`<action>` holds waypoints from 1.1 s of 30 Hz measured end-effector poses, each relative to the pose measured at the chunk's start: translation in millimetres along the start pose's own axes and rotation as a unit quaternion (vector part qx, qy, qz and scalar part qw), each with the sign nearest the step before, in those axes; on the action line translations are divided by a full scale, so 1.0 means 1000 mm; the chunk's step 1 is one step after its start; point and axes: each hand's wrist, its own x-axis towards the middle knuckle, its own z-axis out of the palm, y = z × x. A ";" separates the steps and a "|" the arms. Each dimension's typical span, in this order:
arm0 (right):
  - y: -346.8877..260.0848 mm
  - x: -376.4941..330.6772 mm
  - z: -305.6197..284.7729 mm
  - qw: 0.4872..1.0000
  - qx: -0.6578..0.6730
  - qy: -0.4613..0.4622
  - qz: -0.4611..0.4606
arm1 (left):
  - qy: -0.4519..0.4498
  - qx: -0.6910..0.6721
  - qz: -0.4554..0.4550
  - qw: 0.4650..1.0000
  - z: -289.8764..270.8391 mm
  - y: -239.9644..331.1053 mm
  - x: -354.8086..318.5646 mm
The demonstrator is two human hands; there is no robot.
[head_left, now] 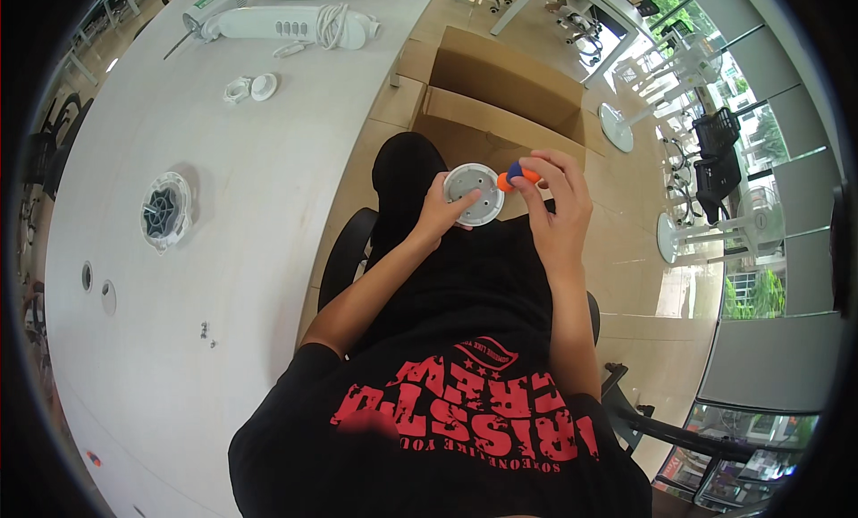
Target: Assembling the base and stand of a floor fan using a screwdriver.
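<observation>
A white worktop (232,214) occupies the left, with an open cardboard box (500,89) on the floor further off. A round grey disc (475,193) is gripped at its left edge by the left hand (440,212), its flat face turned upward. An orange-handled screwdriver (518,175) is pinched in the right hand (559,205) just right of the disc; its long axis runs roughly left-right, and the tip cannot be made out.
</observation>
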 end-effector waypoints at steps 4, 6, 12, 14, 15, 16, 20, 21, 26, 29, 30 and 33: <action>0.000 0.004 -0.002 0.996 -0.051 0.009 -0.077 | -0.012 -0.006 0.001 1.000 0.000 -0.001 0.001; 0.002 0.004 -0.002 0.993 -0.054 -0.002 -0.109 | -0.016 -0.009 0.002 1.000 -0.001 -0.002 0.000; 0.006 -0.004 0.000 0.999 -0.033 -0.024 -0.010 | -0.010 -0.029 -0.008 1.000 -0.004 0.001 0.003; 0.005 -0.001 0.000 0.999 -0.028 -0.011 -0.039 | -0.008 -0.033 -0.005 0.999 -0.003 0.000 0.003; 0.004 0.001 0.000 0.997 -0.023 0.004 -0.067 | -0.007 -0.034 -0.005 0.999 -0.003 0.000 0.003; 0.004 0.001 0.000 0.998 -0.023 0.004 -0.066 | -0.011 -0.029 -0.005 1.000 -0.003 -0.001 0.003; -0.001 -0.001 0.000 0.998 -0.013 -0.014 -0.067 | -0.016 -0.022 -0.007 1.000 -0.003 -0.002 -0.001; -0.003 -0.003 0.000 0.998 -0.015 -0.016 -0.056 | -0.016 -0.021 -0.008 1.000 -0.002 -0.003 -0.002; 0.000 -0.008 0.002 1.000 -0.013 -0.007 -0.028 | -0.010 -0.026 -0.016 0.999 -0.003 -0.008 -0.002; 0.000 -0.002 0.001 0.997 -0.015 0.005 -0.081 | -0.009 -0.035 -0.002 0.999 -0.004 -0.006 0.000; 0.000 0.000 0.000 0.993 -0.022 0.002 -0.115 | -0.010 -0.033 0.000 0.999 -0.004 -0.004 0.001; 0.004 0.003 0.004 0.995 0.000 0.006 -0.100 | -0.011 -0.024 -0.006 1.000 -0.006 -0.002 0.007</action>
